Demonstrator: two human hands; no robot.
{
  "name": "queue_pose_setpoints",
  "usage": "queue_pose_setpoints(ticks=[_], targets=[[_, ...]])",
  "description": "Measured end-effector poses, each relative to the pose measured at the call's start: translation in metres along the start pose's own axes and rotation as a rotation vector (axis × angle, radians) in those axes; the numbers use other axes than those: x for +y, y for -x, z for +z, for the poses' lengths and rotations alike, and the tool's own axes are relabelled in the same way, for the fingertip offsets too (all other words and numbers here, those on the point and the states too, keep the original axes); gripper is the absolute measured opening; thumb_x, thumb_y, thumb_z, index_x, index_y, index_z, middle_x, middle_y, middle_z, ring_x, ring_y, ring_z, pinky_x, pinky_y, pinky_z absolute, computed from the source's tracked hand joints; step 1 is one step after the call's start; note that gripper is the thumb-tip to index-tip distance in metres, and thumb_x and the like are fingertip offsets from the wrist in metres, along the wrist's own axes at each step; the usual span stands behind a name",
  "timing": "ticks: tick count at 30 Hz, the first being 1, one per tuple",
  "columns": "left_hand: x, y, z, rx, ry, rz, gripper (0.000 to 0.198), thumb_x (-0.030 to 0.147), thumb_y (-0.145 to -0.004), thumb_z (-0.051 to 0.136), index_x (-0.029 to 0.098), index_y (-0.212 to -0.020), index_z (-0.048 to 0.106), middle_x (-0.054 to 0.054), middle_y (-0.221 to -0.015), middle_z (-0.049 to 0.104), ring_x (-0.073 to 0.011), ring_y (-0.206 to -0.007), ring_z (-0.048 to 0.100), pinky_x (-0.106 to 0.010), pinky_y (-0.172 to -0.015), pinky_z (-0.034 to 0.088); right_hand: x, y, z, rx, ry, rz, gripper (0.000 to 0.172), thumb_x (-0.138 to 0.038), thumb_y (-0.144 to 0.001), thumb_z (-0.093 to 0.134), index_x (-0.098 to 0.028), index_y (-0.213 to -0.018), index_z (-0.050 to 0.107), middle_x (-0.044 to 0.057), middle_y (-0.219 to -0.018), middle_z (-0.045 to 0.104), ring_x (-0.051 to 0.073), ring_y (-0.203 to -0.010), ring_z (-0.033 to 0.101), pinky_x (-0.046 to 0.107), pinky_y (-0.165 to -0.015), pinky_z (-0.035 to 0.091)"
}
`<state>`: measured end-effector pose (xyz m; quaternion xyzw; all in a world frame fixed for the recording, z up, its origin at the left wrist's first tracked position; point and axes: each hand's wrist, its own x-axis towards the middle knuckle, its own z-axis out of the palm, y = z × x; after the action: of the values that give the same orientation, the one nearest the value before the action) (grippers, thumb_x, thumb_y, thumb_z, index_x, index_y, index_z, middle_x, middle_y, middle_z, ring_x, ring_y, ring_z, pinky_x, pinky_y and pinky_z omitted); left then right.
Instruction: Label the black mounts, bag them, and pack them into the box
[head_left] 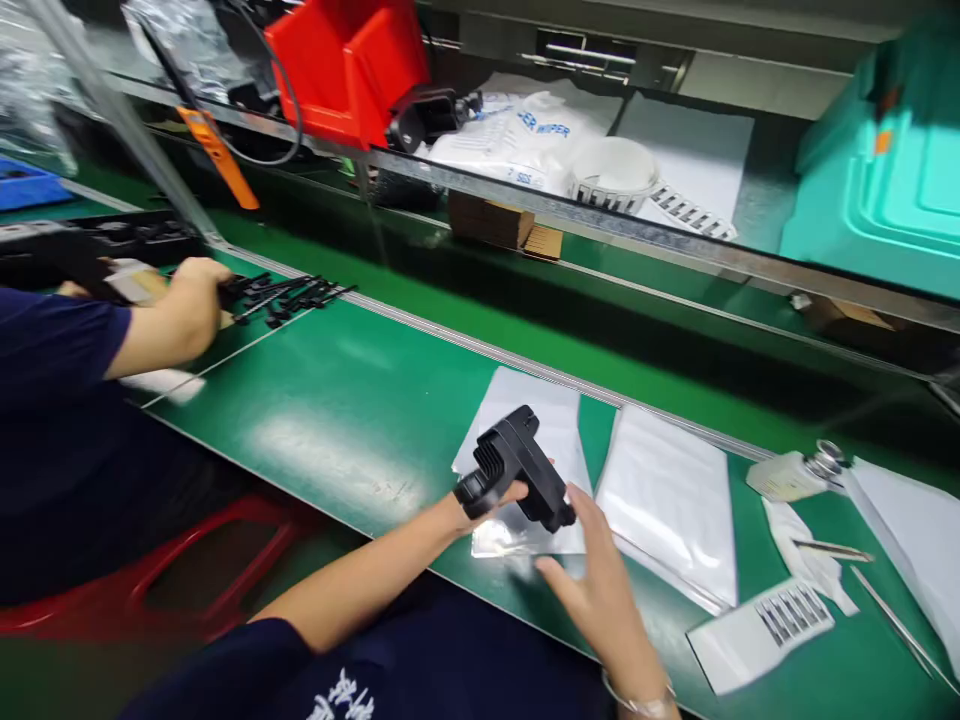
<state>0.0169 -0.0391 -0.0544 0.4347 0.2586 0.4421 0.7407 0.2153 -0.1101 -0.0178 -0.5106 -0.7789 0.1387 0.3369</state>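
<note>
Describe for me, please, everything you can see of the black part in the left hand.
The black part looks like matte plastic. It has a long, angular body, a row of ridges along one side, and a curved section near the wrist. It is tilted, its body sloping down toward the right in the picture, and appears above the pale sheets. The left hand holds it, partly hidden by it. The right hand is at its lower end; whether it touches is unclear.

Glare whitens the tabletop (337, 430); edges seem blurred.
</note>
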Motion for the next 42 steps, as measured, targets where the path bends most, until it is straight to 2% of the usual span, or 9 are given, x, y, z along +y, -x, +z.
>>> queue_pose_setpoints(ticks=[7, 11, 14, 17, 20, 23, 29, 36, 42], targets=[[0.026, 0.018, -0.015, -0.119, 0.061, -0.231, 0.057, 0.051, -0.063, 0.078, 0.015, -0.106, 0.067, -0.009, -0.099, 0.070, -0.0259, -0.090, 0.064, -0.034, -0.078, 0.049, 0.000, -0.002, 0.006, -0.008, 0.107, -0.173, 0.061, -0.023, -0.094, 0.049, -0.030, -0.151, 0.026, 0.012, -0.124, 0.061, 0.027, -0.110, 0.061, 0.045, -0.089, 0.054], [0.026, 0.017, -0.014, 0.055, -0.244, -0.169, 0.059, 0.057, -0.066, 0.076, 0.015, -0.106, 0.062, -0.008, -0.102, 0.066, -0.0249, -0.096, 0.059, -0.030, -0.081, 0.045, 0.001, 0.001, -0.007, -0.087, 0.187, -0.220, 0.051, -0.027, -0.095, 0.050, -0.031, -0.144, 0.040, 0.011, -0.127, 0.061, 0.030, -0.117, 0.057, 0.054, -0.100, 0.044], [0.018, 0.020, -0.011, 0.169, -0.428, -0.071, 0.059, 0.063, -0.071, 0.069, 0.016, -0.106, 0.059, -0.006, -0.099, 0.063, -0.0258, -0.098, 0.056, -0.032, -0.083, 0.044, 0.010, 0.006, -0.013, -0.010, -0.012, 0.114, 0.055, -0.054, -0.089, 0.053, -0.026, -0.136, 0.050, 0.013, -0.129, 0.058, 0.031, -0.120, 0.055, 0.052, -0.098, 0.045], [0.018, 0.028, -0.014, 0.149, -0.566, -0.008, 0.061, 0.066, -0.070, 0.066, 0.017, -0.105, 0.057, -0.004, -0.090, 0.060, -0.0234, -0.088, 0.056, -0.030, -0.075, 0.044, 0.025, 0.012, -0.008, -0.007, -0.434, 0.561, 0.056, -0.063, -0.093, 0.036, -0.017, -0.114, 0.061, 0.008, -0.080, 0.067, 0.021, -0.069, 0.064, 0.036, -0.066, 0.053], [0.023, 0.032, -0.013, 0.085, -0.696, 0.001, 0.066, 0.067, -0.066, 0.069, 0.017, -0.107, 0.057, -0.002, -0.087, 0.059, -0.0215, -0.081, 0.055, -0.029, -0.072, 0.043, 0.035, 0.016, 0.003, -0.060, -0.775, 0.722, 0.052, -0.064, -0.090, 0.042, -0.016, -0.092, 0.063, 0.000, -0.057, 0.056, 0.015, -0.049, 0.053, 0.028, -0.051, 0.044], [0.020, 0.028, -0.007, 0.112, -0.652, -0.014, 0.065, 0.064, -0.065, 0.071, 0.017, -0.108, 0.059, -0.003, -0.091, 0.062, -0.0228, -0.086, 0.057, -0.030, -0.077, 0.044, 0.033, 0.018, 0.004, 0.033, -0.648, 0.587, 0.036, -0.052, -0.093, 0.048, -0.019, -0.092, 0.063, 0.002, -0.067, 0.060, 0.016, -0.060, 0.057, 0.028, -0.056, 0.046], [0.007, 0.012, 0.000, 0.216, -0.108, -0.279, 0.060, 0.065, -0.067, 0.070, 0.013, -0.095, 0.063, -0.008, -0.084, 0.066, -0.0222, -0.080, 0.062, -0.031, -0.073, 0.048, 0.031, 0.028, -0.017, 0.110, -0.080, -0.099, 0.019, -0.027, -0.093, 0.054, -0.024, -0.111, 0.062, 0.008, -0.095, 0.066, 0.023, -0.089, 0.063, 0.040, -0.078, 0.054], [0.038, 0.019, 0.003, -0.185, -0.839, 0.286, 0.053, 0.019, -0.072, 0.072, 0.022, -0.123, 0.056, -0.009, -0.128, 0.061, -0.0281, -0.124, 0.053, -0.044, -0.107, 0.040, 0.058, 0.042, -0.009, 0.271, -0.394, 0.332, 0.036, -0.028, -0.088, 0.062, -0.022, -0.122, 0.053, 0.012, -0.114, 0.063, 0.022, -0.104, 0.063, 0.040, -0.087, 0.054], [0.041, 0.022, 0.004, -0.361, -1.110, 0.651, 0.065, 0.001, -0.078, 0.051, 0.025, -0.137, 0.042, -0.010, -0.133, 0.059, -0.0236, -0.137, 0.043, -0.047, -0.114, 0.034, 0.059, 0.045, -0.002, 0.376, -0.359, 0.265, 0.032, -0.024, -0.084, 0.066, -0.023, -0.116, 0.060, 0.009, -0.110, 0.060, 0.021, -0.102, 0.062, 0.038, -0.083, 0.054]])
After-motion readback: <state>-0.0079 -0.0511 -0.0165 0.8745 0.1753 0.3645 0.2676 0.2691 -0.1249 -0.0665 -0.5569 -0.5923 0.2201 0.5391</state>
